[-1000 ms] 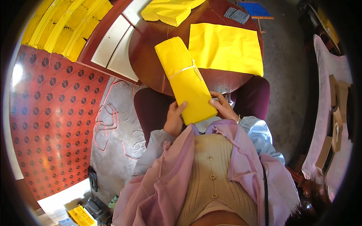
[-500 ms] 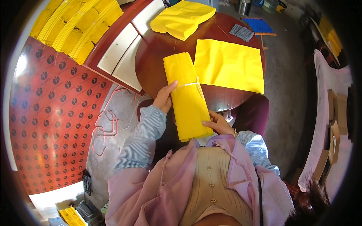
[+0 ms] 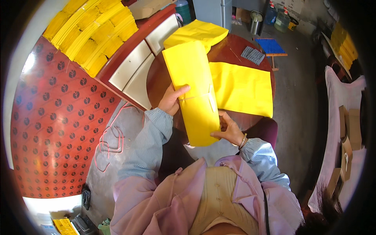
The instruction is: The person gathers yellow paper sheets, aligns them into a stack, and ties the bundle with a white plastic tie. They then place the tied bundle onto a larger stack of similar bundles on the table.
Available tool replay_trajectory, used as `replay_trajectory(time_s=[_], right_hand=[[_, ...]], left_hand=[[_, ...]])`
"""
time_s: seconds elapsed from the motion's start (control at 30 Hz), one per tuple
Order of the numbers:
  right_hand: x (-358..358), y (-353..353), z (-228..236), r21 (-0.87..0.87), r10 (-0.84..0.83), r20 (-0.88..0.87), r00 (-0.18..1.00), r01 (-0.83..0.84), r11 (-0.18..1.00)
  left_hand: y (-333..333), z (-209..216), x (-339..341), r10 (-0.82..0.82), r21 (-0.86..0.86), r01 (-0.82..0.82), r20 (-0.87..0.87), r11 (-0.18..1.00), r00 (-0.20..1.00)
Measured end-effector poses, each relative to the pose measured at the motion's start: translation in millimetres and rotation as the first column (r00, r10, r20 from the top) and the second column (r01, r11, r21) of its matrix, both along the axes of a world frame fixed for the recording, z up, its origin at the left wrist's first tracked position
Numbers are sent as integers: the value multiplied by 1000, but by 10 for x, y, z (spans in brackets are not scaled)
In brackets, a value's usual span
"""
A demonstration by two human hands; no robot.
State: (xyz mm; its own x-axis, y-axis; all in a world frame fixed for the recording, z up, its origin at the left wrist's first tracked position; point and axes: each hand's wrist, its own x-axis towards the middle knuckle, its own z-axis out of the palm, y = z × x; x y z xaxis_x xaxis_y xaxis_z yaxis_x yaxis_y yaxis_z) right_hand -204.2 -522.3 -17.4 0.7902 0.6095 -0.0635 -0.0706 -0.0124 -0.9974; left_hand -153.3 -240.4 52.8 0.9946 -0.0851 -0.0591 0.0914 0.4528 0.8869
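Observation:
A long folded bundle of yellow sheets (image 3: 192,74), tied round its middle with a thin pale string (image 3: 196,96), is held tilted over the near edge of the round table. My left hand (image 3: 171,99) grips its left edge about halfway along, thumb on top and the other fingers hidden beneath. At the lower right edge, my right hand (image 3: 231,131) pinches the bundle between thumb and fingers. Beyond the bundle lies a flat yellow sheet (image 3: 244,90), partly covered by it.
The dark red round table (image 3: 156,76) also bears a folded yellow pile (image 3: 197,31) and a grey bumpy pad (image 3: 253,55). Stacked yellow bundles (image 3: 92,35) sit on a red-and-white cabinet at left. A blue-topped stool (image 3: 270,46) stands behind the table.
The bundle's far end has risen, now overlapping the yellow pile behind, and the bundle sits farther from my chest. Both hands keep hold of it. The whole view has shifted slightly.

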Motion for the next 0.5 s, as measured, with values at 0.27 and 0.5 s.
replay_trajectory(time_s=[0.27,0.5], right_hand=[[549,197,239,-136,-31,328,944,80,987],[562,154,244,-174,-1,477,879,95,980]], left_hand=[[-47,722,7,-26,233,-60,349,971,937],[-72,686,-285,-165,371,18,369,929,915]])
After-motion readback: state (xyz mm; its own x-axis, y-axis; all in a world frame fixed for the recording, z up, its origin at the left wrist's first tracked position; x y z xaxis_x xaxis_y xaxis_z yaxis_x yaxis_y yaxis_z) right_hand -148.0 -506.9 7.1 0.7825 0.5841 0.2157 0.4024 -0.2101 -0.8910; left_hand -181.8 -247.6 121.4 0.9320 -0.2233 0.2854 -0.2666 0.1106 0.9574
